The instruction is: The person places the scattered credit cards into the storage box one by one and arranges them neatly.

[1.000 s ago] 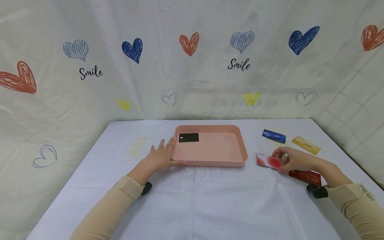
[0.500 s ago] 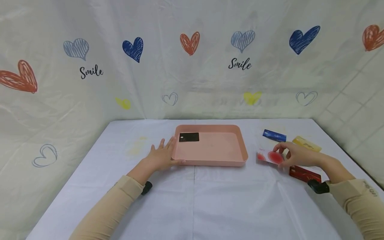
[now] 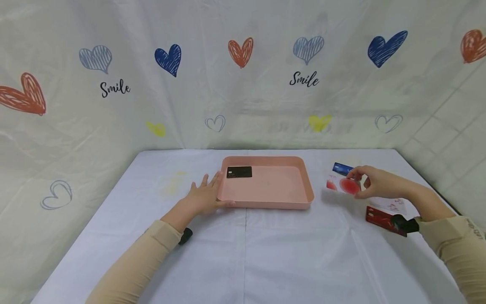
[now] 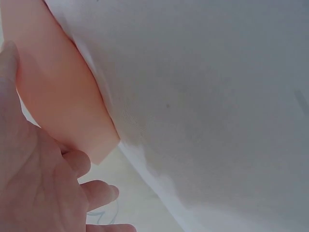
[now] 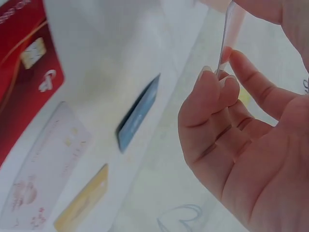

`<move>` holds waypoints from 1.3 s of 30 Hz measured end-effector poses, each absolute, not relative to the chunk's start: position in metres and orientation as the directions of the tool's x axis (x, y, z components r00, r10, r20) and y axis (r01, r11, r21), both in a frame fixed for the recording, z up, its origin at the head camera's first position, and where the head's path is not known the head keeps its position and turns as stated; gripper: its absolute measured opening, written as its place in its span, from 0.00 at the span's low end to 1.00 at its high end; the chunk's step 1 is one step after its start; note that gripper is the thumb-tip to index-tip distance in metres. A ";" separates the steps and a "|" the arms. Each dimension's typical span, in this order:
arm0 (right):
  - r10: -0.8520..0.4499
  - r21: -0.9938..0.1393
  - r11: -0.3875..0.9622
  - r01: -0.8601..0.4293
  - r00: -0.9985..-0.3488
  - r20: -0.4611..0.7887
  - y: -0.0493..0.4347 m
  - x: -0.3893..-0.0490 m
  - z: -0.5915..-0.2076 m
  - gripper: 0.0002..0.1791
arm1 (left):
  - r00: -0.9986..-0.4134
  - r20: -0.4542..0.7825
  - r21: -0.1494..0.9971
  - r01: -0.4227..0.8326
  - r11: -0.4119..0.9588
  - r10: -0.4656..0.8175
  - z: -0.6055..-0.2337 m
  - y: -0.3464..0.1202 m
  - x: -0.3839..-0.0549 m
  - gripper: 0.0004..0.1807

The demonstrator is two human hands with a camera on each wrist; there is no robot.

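Note:
My right hand (image 3: 383, 183) pinches a white card with a red circle (image 3: 349, 186) between thumb and fingers, held above the right side of the table. In the right wrist view the card (image 5: 227, 36) appears nearly edge-on. My left hand (image 3: 203, 198) has its fingers spread against the left end of a shallow pink tray (image 3: 277, 185), thumb along the front side. The left wrist view shows that hand beside the tray's wall (image 4: 72, 92). A black card (image 3: 239, 172) lies inside the tray at its upper left.
Right of the tray lie a blue card (image 3: 341, 169), a pale card (image 3: 391, 204) and a red card (image 3: 379, 217). A yellow card (image 5: 84, 198) shows in the right wrist view; my right hand hides it in the head view. A white cloth (image 3: 212, 261) covers the table.
My right hand has lifted the white-and-red card off the table and moved slightly up and away, uncovering the pale card and covering the yellow one. The left hand stays at the tray.

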State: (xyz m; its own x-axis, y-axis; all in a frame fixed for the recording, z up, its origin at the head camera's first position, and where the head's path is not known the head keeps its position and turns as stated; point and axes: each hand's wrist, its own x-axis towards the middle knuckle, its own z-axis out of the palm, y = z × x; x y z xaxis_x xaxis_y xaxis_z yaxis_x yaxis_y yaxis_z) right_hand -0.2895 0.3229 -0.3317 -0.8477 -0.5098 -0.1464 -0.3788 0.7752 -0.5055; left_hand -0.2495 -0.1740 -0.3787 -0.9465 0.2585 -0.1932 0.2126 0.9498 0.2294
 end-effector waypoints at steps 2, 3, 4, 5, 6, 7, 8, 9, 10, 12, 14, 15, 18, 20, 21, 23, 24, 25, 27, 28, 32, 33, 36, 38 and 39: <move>-0.517 -0.505 0.769 -0.391 -0.846 -0.133 0.320 -0.291 -0.328 0.29 | -0.947 -0.194 0.227 0.212 0.951 0.258 -0.378 -0.174 -0.250 0.61; -0.514 -0.504 0.771 -0.390 -0.847 -0.131 0.318 -0.291 -0.325 0.29 | -0.947 -0.194 0.225 0.212 0.951 0.257 -0.378 -0.174 -0.250 0.61; -0.513 -0.503 0.771 -0.390 -0.848 -0.130 0.316 -0.292 -0.324 0.29 | -0.946 -0.195 0.222 0.213 0.951 0.257 -0.378 -0.174 -0.250 0.61; -0.511 -0.504 0.772 -0.388 -0.850 -0.129 0.314 -0.293 -0.322 0.29 | -0.946 -0.195 0.220 0.213 0.952 0.257 -0.378 -0.174 -0.250 0.61; -0.516 -0.506 0.768 -0.392 -0.847 -0.127 0.313 -0.294 -0.321 0.29 | -0.946 -0.195 0.218 0.214 0.952 0.258 -0.379 -0.174 -0.250 0.61; -0.512 -0.509 0.769 -0.387 -0.849 -0.128 0.310 -0.295 -0.320 0.29 | -0.946 -0.195 0.217 0.215 0.952 0.258 -0.379 -0.174 -0.250 0.61; -0.512 -0.512 0.767 -0.386 -0.849 -0.128 0.309 -0.296 -0.319 0.28 | -0.946 -0.196 0.215 0.216 0.952 0.259 -0.379 -0.175 -0.250 0.61; -0.512 -0.508 0.769 -0.388 -0.850 -0.127 0.307 -0.297 -0.319 0.28 | -0.946 -0.196 0.213 0.217 0.953 0.259 -0.379 -0.175 -0.250 0.61; -0.515 -0.509 0.767 -0.391 -0.848 -0.124 0.306 -0.298 -0.319 0.28 | -0.946 -0.196 0.212 0.218 0.953 0.260 -0.379 -0.175 -0.250 0.61; -0.521 -0.512 0.761 -0.398 -0.845 -0.117 0.301 -0.298 -0.318 0.28 | -0.945 -0.196 0.214 0.219 0.952 0.262 -0.379 -0.175 -0.250 0.61; -0.533 -0.511 0.754 -0.414 -0.839 -0.107 0.296 -0.299 -0.317 0.27 | -0.944 -0.200 0.216 0.217 0.952 0.261 -0.379 -0.175 -0.251 0.61; -0.539 -0.509 0.751 -0.421 -0.836 -0.104 0.293 -0.299 -0.317 0.27 | -0.944 -0.202 0.216 0.216 0.952 0.260 -0.380 -0.175 -0.251 0.61; -0.553 -0.513 0.742 -0.432 -0.827 -0.103 0.285 -0.300 -0.315 0.27 | -0.944 -0.205 0.220 0.214 0.952 0.260 -0.381 -0.175 -0.251 0.62; -0.560 -0.515 0.739 -0.435 -0.821 -0.109 0.280 -0.300 -0.315 0.27 | -0.944 -0.208 0.218 0.212 0.953 0.257 -0.382 -0.174 -0.250 0.62; -0.563 -0.516 0.737 -0.436 -0.819 -0.112 0.278 -0.301 -0.315 0.27 | -0.944 -0.207 0.218 0.211 0.953 0.257 -0.382 -0.174 -0.250 0.62; -0.571 -0.517 0.732 -0.443 -0.813 -0.113 0.274 -0.302 -0.315 0.27 | -0.944 -0.207 0.219 0.211 0.953 0.257 -0.381 -0.174 -0.250 0.62; -0.576 -0.519 0.729 -0.447 -0.809 -0.113 0.272 -0.302 -0.315 0.26 | -0.944 -0.207 0.221 0.210 0.952 0.256 -0.380 -0.173 -0.250 0.62; -0.582 -0.519 0.725 -0.453 -0.806 -0.110 0.271 -0.303 -0.315 0.26 | -0.944 -0.207 0.222 0.210 0.952 0.256 -0.380 -0.173 -0.250 0.62; -0.589 -0.518 0.720 -0.461 -0.801 -0.105 0.268 -0.304 -0.316 0.26 | -0.944 -0.204 0.222 0.212 0.952 0.258 -0.379 -0.173 -0.249 0.61; -0.592 -0.516 0.719 -0.466 -0.799 -0.103 0.266 -0.304 -0.316 0.25 | -0.944 -0.206 0.219 0.214 0.952 0.259 -0.380 -0.173 -0.249 0.61; -0.602 -0.522 0.710 -0.473 -0.792 -0.100 0.257 -0.307 -0.319 0.25 | -0.944 -0.215 0.210 0.207 0.956 0.252 -0.379 -0.174 -0.249 0.61; -0.605 -0.529 0.704 -0.473 -0.790 -0.100 0.255 -0.308 -0.319 0.25 | -0.944 -0.216 0.211 0.205 0.956 0.250 -0.379 -0.174 -0.249 0.61; -0.618 -0.544 0.688 -0.480 -0.781 -0.093 0.246 -0.311 -0.321 0.24 | -0.945 -0.209 0.219 0.206 0.954 0.252 -0.380 -0.175 -0.250 0.61; -0.627 -0.549 0.679 -0.488 -0.774 -0.086 0.241 -0.313 -0.321 0.24 | -0.945 -0.205 0.223 0.209 0.952 0.255 -0.381 -0.175 -0.250 0.61; -0.632 -0.550 0.674 -0.493 -0.770 -0.085 0.238 -0.314 -0.322 0.25 | -0.945 -0.205 0.222 0.211 0.952 0.257 -0.381 -0.175 -0.250 0.62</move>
State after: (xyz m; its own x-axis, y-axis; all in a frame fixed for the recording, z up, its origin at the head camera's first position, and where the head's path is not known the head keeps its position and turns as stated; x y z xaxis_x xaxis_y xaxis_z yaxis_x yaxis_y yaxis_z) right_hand -0.3138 0.2380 -0.3217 -0.7702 -0.6322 -0.0847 -0.4927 0.6740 -0.5504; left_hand -0.2504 -0.1752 -0.3814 -0.9445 0.2567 -0.2049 0.2105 0.9520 0.2222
